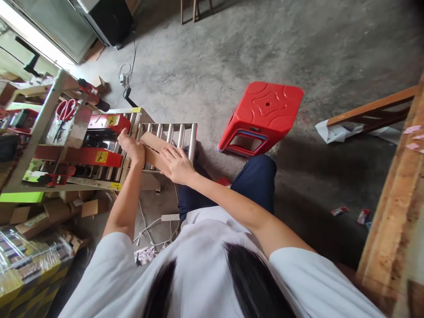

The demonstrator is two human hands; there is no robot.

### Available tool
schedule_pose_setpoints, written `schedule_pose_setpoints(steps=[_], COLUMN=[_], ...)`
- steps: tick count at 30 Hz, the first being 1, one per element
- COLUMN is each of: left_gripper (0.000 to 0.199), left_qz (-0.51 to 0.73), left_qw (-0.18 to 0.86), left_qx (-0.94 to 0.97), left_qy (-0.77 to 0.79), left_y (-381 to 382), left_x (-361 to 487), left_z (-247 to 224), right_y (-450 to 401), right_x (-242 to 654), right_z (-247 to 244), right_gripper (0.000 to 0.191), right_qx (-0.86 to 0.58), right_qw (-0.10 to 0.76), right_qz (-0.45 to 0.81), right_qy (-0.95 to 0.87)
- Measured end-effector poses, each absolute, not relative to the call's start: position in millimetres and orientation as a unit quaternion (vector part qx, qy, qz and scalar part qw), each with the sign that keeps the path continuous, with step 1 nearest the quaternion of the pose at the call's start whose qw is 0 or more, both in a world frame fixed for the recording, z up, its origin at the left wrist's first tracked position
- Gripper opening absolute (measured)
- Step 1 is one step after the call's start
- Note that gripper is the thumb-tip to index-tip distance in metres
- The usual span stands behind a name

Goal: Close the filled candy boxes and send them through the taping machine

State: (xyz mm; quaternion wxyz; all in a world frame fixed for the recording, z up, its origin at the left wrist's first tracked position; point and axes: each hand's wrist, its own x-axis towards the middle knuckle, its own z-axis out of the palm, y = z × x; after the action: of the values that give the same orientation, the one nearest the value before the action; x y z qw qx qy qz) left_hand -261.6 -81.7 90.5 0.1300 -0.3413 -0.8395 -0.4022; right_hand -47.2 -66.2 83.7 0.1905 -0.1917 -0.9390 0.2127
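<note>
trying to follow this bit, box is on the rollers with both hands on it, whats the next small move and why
Probably a short push of the cardboard box along the rollers toward the red machine. The left hand rests on the box end nearest the machine, the right hand lies flat on the other end, and the box sits just short of the machine's mouth.

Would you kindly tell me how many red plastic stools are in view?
1. The red plastic stool stands on the concrete floor, right of the roller conveyor; others may be out of frame.
</note>
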Motion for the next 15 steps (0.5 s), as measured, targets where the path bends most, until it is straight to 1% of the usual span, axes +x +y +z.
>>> schedule_pose_setpoints(steps=[2, 3, 5, 6, 8, 10, 11, 13, 15], left_gripper=[0.047, 0.046, 0.053, 0.062, 0.086, 0.108, 0.111, 0.103, 0.09], left_qz=[-0.441, -0.442, -0.396, -0.352, -0.253, -0.181, -0.159, -0.143, -0.156], left_qw=[0.159, 0.152, 0.086, 0.044, -0.009, -0.009, -0.001, 0.007, -0.001], left_qx=[-0.374, -0.414, -0.521, -0.573, -0.645, -0.672, -0.674, -0.666, -0.641], left_qy=[-0.8, -0.781, -0.751, -0.739, -0.721, -0.718, -0.721, -0.732, -0.751], left_y=[-94.4, -102.0, -117.3, -123.8, -132.0, -132.7, -130.7, -125.2, -121.0], left_x=[-245.3, -232.7, -202.8, -188.0, -164.7, -156.4, -159.5, -180.4, -215.4], left_z=[89.8, 88.5, 83.8, 80.8, 74.7, 70.4, 69.9, 74.4, 88.2], right_y=[-69.7, -67.2, -54.9, -46.6, -29.7, -16.6, -11.7, -3.8, 3.1], right_x=[-46.5, -46.3, -44.4, -42.3, -34.8, -22.2, -13.6, 8.7, 38.1], right_z=[77.9, 77.8, 80.7, 82.4, 84.0, 82.3, 80.0, 72.2, 60.2], right_gripper=[0.07, 0.07, 0.063, 0.056, 0.041, 0.032, 0.032, 0.035, 0.037], right_qx=[-0.189, -0.185, -0.167, -0.144, -0.094, -0.087, -0.109, -0.174, -0.222], right_qw=[0.19, 0.187, 0.178, 0.171, 0.171, 0.213, 0.245, 0.302, 0.328], right_qz=[0.215, 0.229, 0.278, 0.314, 0.418, 0.542, 0.592, 0.643, 0.643], right_qy=[-0.939, -0.937, -0.929, -0.923, -0.887, -0.808, -0.76, -0.682, -0.655])
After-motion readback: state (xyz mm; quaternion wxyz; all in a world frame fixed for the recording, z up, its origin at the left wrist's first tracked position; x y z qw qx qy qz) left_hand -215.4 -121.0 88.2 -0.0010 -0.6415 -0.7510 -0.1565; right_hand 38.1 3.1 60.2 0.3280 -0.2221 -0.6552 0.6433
